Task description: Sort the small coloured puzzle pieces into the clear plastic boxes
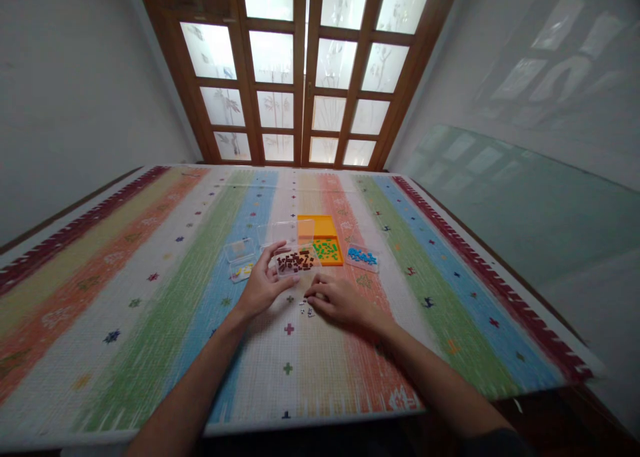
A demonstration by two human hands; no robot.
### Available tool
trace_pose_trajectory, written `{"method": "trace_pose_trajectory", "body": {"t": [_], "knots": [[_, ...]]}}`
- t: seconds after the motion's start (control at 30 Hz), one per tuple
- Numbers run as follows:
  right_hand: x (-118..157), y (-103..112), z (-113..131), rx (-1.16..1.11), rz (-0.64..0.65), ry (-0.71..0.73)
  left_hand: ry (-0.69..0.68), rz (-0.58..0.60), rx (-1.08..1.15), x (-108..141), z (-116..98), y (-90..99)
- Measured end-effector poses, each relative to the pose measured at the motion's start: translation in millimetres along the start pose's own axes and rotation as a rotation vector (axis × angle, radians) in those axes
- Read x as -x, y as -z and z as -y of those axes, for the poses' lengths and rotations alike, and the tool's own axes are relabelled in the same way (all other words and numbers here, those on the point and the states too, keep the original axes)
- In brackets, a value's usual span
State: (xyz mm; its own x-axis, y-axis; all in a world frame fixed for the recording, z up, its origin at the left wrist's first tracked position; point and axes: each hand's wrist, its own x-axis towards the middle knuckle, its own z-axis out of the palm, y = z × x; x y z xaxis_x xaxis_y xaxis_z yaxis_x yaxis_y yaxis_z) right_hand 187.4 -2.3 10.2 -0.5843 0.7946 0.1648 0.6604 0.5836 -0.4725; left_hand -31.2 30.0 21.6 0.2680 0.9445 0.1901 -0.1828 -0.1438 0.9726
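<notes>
Left hand (pixel 261 282) is spanning the left end of a shallow, clear plastic box (pixel 313 270), thumb to the near side and fingers to the far side; whether it is actually gripping the wall, I cannot tell. Right hand (pixel 327 298) is lying low with fingers bent, just beside a small scatter of tiny silvery-grey pieces (pixel 310 312); its fingertips are partly hidden, so a held piece cannot be confirmed.

Inside the box, many small dark brown brick-like pieces (pixel 295 262) are lying loose, and its clear lid (pixel 286 232) is standing open behind. In my judgement, the box is likely to be light, stiff and rather slippery, best taken by its opposite side walls and kept level against spilling. The silvery-grey pieces are probably hard and very light, calling for a fingertip pinch across their sides.

Farther out, an open orange plastic case (pixel 334 264) is holding green pieces (pixel 326 249). A clear box of blue pieces (pixel 363 256) is sitting to the right; a smaller one with yellow pieces (pixel 245 270) is sitting to the left. A multicoloured striped cloth (pixel 270 384) is lying beneath everything.
</notes>
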Motion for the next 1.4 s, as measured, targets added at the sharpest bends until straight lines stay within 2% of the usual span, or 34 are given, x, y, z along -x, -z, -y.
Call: {"method": "trace_pose_trajectory", "body": {"t": [0.17,0.33,0.7,1.0,1.4], "knots": [[0.4,-6.0,3.6,-0.05,-0.011,0.04,-0.003,0.014,0.02,0.3,1.1,-1.7],[-2.4,-8.4,8.0,0.001,-0.01,0.042,0.001,0.026,-0.004,1.7,-0.4,-5.5],[-0.4,0.8,4.9,-0.015,0.084,0.032,0.005,0.017,0.009,2.1,-4.7,-3.7],[-0.5,-4.7,17.8,0.038,0.029,-0.062,-0.007,0.02,-0.009,3.8,-11.8,-5.9],[4.4,-6.7,21.2,0.13,0.013,-0.051,-0.016,0.004,0.025,3.1,-15.6,-8.5]]}}
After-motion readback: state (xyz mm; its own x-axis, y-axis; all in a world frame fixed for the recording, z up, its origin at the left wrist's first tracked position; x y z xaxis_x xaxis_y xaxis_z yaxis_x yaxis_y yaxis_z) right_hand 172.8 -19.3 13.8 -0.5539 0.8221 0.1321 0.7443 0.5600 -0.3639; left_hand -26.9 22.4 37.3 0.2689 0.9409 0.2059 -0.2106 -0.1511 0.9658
